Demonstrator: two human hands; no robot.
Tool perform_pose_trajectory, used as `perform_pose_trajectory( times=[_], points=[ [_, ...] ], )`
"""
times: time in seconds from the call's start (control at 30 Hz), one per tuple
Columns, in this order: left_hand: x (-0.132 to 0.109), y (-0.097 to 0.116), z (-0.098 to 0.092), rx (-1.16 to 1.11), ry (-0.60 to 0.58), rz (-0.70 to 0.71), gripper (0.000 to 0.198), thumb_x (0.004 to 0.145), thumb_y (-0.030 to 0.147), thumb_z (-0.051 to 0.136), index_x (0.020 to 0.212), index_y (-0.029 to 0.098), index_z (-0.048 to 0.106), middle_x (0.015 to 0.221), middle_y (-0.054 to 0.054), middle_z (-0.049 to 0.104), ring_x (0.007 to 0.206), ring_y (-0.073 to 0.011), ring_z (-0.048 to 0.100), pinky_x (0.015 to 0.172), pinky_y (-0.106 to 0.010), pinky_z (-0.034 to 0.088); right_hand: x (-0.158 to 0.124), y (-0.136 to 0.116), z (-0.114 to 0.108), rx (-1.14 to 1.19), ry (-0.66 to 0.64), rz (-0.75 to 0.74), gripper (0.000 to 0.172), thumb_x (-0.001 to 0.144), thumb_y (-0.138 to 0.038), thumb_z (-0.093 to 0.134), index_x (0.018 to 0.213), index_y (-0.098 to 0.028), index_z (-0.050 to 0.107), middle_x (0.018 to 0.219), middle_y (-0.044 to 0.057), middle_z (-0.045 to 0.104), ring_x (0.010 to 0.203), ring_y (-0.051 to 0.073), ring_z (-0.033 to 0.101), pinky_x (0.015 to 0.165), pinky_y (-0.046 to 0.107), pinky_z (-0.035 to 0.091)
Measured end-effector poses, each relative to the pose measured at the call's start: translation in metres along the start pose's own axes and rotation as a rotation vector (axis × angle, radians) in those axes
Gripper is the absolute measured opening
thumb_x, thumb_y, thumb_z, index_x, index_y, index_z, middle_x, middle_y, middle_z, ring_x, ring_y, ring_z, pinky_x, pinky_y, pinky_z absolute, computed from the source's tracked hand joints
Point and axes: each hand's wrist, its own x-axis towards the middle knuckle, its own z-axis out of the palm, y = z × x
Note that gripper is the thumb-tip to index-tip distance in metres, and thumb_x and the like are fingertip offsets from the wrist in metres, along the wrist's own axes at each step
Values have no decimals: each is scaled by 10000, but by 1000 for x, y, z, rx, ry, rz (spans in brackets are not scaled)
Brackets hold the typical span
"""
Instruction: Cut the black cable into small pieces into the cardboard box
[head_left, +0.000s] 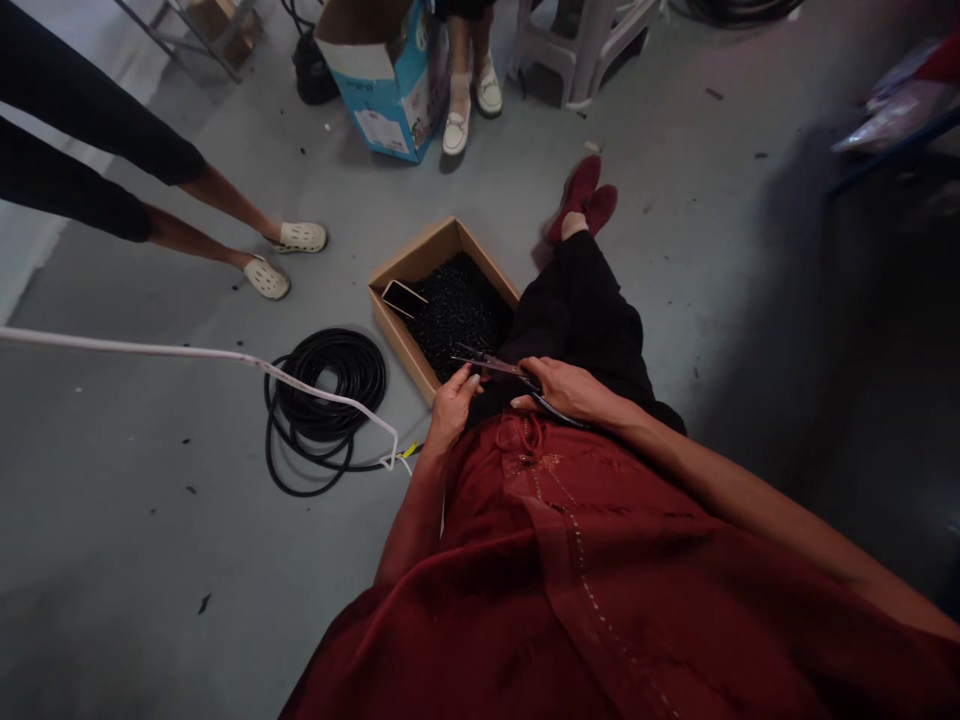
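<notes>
My right hand (559,387) is wrapped round the handles of a pair of scissors (499,366). Their blades point left, slightly apart, over the near edge of the box. Just below the blade tips, my left hand (454,402) is closed in a pinch on the dark end of a black tube, mostly hidden by the fingers. A coil of black tubing (330,385) lies on the floor to the left, and a length from it passes behind my left forearm. The cardboard box (401,345) between my legs and the coil holds many short black pieces (461,310).
A phone-like dark rectangle (405,298) leans inside the box. A white cord (187,350) crosses from the left to a yellow tag (409,451). Two other people's legs stand at left and top. A blue carton (390,100) and a plastic stool (577,50) are ahead.
</notes>
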Motion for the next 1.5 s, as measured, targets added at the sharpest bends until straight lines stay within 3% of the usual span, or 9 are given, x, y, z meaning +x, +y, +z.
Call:
perform_pose_trajectory(
  times=[0.2, 0.57, 0.83, 1.13, 1.33, 1.5],
  points=[
    [-1, 2, -1, 134, -21, 24, 374, 842, 345, 462, 1153, 167, 567, 839, -27, 664, 723, -127, 571, 744, -261, 452, 0, -4, -2, -96, 1, 16, 653, 762, -687, 386, 1191, -197, 439, 1017, 127, 567, 893, 258, 556, 692, 303, 382],
    [-1, 3, 6, 309, 2, 113, 288, 862, 319, 431, 1006, 159, 623, 888, -46, 634, 730, -126, 575, 716, -255, 457, 6, -10, -1, -145, -20, 26, 728, 724, -730, 377, 1185, -170, 433, 1041, 160, 547, 926, 293, 552, 760, 352, 389],
    [0, -7, 4, 227, -6, 56, 327, 843, 324, 463, 1096, 172, 605, 898, -49, 647, 704, -132, 567, 719, -269, 454, 10, -10, 5, -84, -99, 49, 527, 826, -617, 343, 1083, -173, 461, 1000, 133, 574, 870, 242, 589, 724, 290, 399],
    [8, -19, 7, 138, -17, -38, 419, 834, 306, 462, 1203, 118, 522, 880, -57, 663, 666, -110, 546, 710, -258, 448, 15, -4, 14, -82, -88, 72, 425, 865, -551, 329, 1047, -190, 462, 989, 118, 619, 881, 240, 595, 667, 273, 378],
    [6, -23, 4, 97, -61, -58, 412, 810, 347, 502, 1160, 137, 552, 870, -55, 666, 687, -108, 565, 708, -248, 448, 17, 1, 18, -59, -70, 90, 445, 858, -574, 306, 1033, -197, 463, 1010, 115, 624, 874, 242, 596, 646, 273, 372],
    [0, -29, 1, 122, -29, -69, 394, 808, 339, 501, 1155, 166, 567, 813, -30, 659, 646, -96, 551, 637, -220, 441, 19, 1, 17, -67, -102, 133, 463, 850, -583, 306, 1051, -203, 476, 969, 116, 642, 854, 250, 605, 625, 280, 373]
  ],
)
